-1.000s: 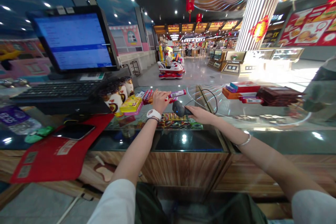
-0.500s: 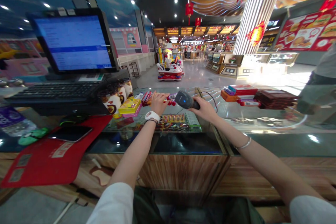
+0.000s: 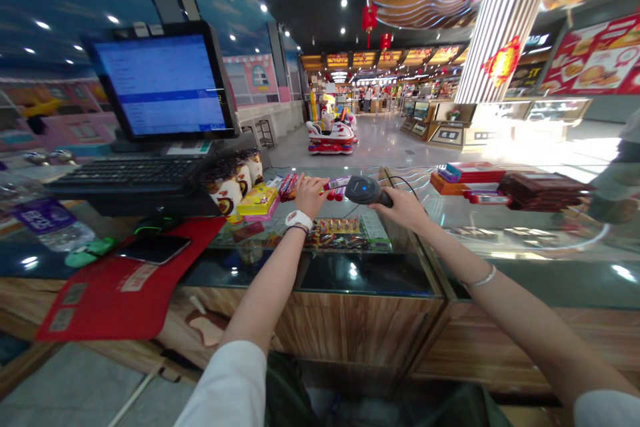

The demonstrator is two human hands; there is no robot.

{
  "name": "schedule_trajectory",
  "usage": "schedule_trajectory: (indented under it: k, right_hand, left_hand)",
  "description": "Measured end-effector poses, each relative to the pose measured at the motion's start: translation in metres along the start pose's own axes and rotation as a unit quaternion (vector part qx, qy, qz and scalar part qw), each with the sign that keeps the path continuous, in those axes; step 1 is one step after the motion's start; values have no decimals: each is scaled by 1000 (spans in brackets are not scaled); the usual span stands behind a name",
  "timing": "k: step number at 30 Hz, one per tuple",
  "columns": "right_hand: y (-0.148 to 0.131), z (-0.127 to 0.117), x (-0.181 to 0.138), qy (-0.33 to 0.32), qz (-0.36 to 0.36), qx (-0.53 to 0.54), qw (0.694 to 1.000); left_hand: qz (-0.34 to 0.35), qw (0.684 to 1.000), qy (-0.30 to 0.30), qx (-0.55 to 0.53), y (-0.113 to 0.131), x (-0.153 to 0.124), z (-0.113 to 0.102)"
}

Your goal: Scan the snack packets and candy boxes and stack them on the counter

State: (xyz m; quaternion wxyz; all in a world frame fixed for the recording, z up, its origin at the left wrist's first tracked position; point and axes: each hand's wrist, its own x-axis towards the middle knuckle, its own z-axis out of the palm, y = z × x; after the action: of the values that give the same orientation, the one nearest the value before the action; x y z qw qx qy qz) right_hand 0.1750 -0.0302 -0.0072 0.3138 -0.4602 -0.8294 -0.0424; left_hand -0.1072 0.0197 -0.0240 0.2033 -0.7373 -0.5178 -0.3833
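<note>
My right hand (image 3: 404,209) is wrapped round the handle of a dark barcode scanner (image 3: 364,191), whose head with a blue light points left. My left hand (image 3: 310,196), with a white watch at the wrist, pinches a small stick-shaped sweet packet (image 3: 338,183) in a purple and white wrapper. The packet's right end lies close to the scanner's head. Red-wrapped sticks (image 3: 289,187) lie on the glass counter beyond my left hand, beside a yellow packet (image 3: 258,200). Several patterned cups (image 3: 225,193) with dark tops stand left of these.
A monitor (image 3: 163,83) and keyboard (image 3: 125,175) stand on the left. Below them a phone (image 3: 155,249) lies on a red mat (image 3: 115,303), near a water bottle (image 3: 55,227). Stacked brown packets (image 3: 543,191) and small boxes (image 3: 470,175) lie on the right of the glass counter.
The view has turned slightly left, so everything sits further right in the picture. More of the sweet packet's label shows beside the scanner; both hands keep their grips.
</note>
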Motion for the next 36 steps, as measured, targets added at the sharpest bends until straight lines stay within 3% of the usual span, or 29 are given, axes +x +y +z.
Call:
schedule_trajectory:
  k: [18, 30, 36]
  right_hand:
    - [2, 5, 1, -4, -3, 12, 1000]
    - [9, 36, -2, -116, -129, 122, 977]
    - [14, 50, -6, -155, -144, 149, 966]
  left_hand:
    - [3, 1000, 12, 1, 1, 0, -1]
    - [-6, 1000, 13, -16, 2, 0, -6]
    - [-14, 1000, 6, -1, 11, -1, -10]
